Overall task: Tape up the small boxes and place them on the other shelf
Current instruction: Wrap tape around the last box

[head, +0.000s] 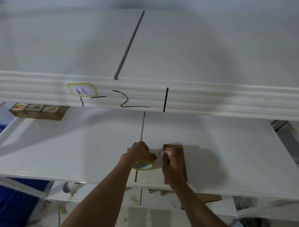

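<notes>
Down on the white middle shelf (pixel 214 135), both hands work side by side at one small brown cardboard box (pixel 180 152). The left hand (pixel 140 150) is curled over the top of a roll of yellowish packing tape (pixel 144 165), gripping it; only the roll's lower rim and its patterned core show below the knuckles. The right hand (pixel 172 166) lies on the box, covering much of its top, with fingers bent near the box's left edge; whether they pinch a tape end or only press the cardboard cannot be made out, since a pale blurred spot sits at the fingertips. The roll is just beside the box, on its left.

Farther back at the left of the same shelf, a row of small boxes with orange-printed labels (pixel 37 110) is half hidden under the front beam of the upper shelf (pixel 216 102). That beam carries a yellow-edged label (pixel 82 91) with handwriting and black marker strokes. Below the shelf edge, flat cardboard pieces (pixel 208 198) are partly cut off, and blue crates (pixel 6 206) sit at lower left.
</notes>
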